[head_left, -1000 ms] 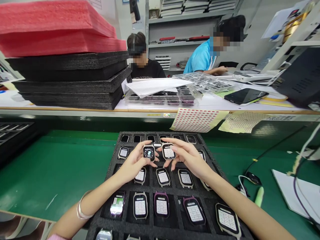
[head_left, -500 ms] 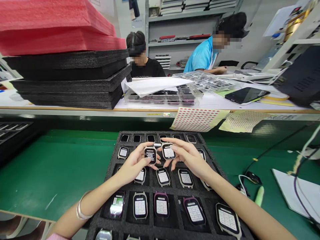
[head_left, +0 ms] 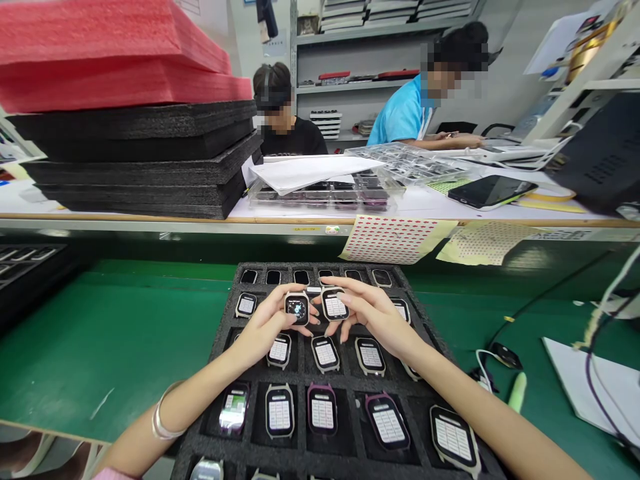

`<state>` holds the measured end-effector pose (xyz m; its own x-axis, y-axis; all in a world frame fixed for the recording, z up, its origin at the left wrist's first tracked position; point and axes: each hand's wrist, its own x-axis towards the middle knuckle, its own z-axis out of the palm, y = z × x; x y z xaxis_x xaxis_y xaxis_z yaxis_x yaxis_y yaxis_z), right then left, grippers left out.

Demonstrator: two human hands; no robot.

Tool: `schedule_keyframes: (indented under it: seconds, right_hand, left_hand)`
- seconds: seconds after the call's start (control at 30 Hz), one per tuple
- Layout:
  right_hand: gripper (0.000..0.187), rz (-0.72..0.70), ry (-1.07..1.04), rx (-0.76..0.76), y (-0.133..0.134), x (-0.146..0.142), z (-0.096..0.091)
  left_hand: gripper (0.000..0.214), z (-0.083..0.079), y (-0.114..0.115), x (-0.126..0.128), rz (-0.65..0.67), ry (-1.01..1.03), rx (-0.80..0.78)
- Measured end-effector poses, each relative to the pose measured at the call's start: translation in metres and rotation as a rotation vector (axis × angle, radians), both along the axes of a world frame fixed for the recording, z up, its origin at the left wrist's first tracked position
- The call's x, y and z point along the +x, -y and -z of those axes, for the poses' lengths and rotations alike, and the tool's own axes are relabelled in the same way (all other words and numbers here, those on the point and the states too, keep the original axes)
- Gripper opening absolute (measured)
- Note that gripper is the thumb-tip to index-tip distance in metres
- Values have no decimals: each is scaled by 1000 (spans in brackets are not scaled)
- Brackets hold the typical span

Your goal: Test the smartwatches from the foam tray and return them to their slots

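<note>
My left hand [head_left: 267, 323] is closed around a smartwatch without a strap [head_left: 297, 309], its thumb on the lower edge of the screen. That screen is dark with a small blue-white figure. In my right hand [head_left: 373, 310] is a second smartwatch [head_left: 335, 304], held by its edges, with a white grid on its display. Both hands are over a black foam tray [head_left: 345, 377]. In its compartments lie several more watches, such as a silver one [head_left: 280, 411] and a purple-framed one [head_left: 322, 409], most showing white grids.
Stacked black foam sheets [head_left: 140, 180] with red foam [head_left: 115, 53] on top stand on the shelf at left. A clear plastic tray [head_left: 320, 198], papers and a phone [head_left: 493, 191] are also there. Cables and a white board [head_left: 593, 387] lie at right. Two people sit behind.
The left watch's screen has gone from a text list to a dark screen with a blue-white figure. Both hands stay nearly in place. The co-worker in blue has moved an arm forward.
</note>
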<state>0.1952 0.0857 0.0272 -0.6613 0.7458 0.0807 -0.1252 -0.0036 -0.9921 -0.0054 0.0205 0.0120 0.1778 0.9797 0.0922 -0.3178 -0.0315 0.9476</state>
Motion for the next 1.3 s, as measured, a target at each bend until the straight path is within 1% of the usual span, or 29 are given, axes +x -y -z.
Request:
schedule_keyframes:
  seconds: [0.13, 0.27, 0.37, 0.43, 0.5, 0.57, 0.63, 0.7, 0.77, 0.83, 0.9, 1.03, 1.2, 1.3]
  right_hand:
    - [37, -9, -14, 2, 1, 0, 0]
    - [38, -25, -37, 4, 1, 0, 0]
    - [39, -38, -47, 9, 2, 1, 1]
    - [40, -45, -41, 18, 2, 0, 1]
    - [43, -49, -22, 43, 3, -1, 1]
    - [42, -68, 14, 78, 4, -4, 0]
    - [34, -109, 48, 107, 5, -7, 0]
    - [28, -143, 54, 112, 4, -8, 1]
    - [27, -151, 26, 97, 3, -9, 2]
    - [31, -169, -19, 57, 2, -8, 3]
    - [36, -230, -55, 5, 3, -7, 5]
    - [42, -360, -91, -73, 8, -8, 6]
    - [50, -404, -163, -116, 12, -10, 4]
    - [54, -415, -187, -110, 12, -11, 2]
  left_hand:
    - [34, -3, 0, 2, -32, -89, -1]
    - [40, -5, 0, 4, -71, -144, 30]
    - [45, -1, 0, 2, -97, -240, 32]
    - [41, 3, -1, 1, -130, -323, 38]
    - [44, 6, 0, 1, -158, -344, 72]
    - [55, 8, 1, 2, -143, -319, 129]
    - [59, 7, 4, 3, -119, -346, 202]
    - [50, 4, 8, 4, -135, -468, 311]
    - [43, 0, 12, 5, -185, -649, 479]
    - [47, -5, 14, 5, -254, -814, 656]
    - [53, -9, 15, 6, -308, -912, 766]
    - [60, -13, 15, 12, -336, -928, 841]
    - [65, -15, 17, 18, -411, -982, 957]
    - [67, -15, 17, 19, -427, -1003, 975]
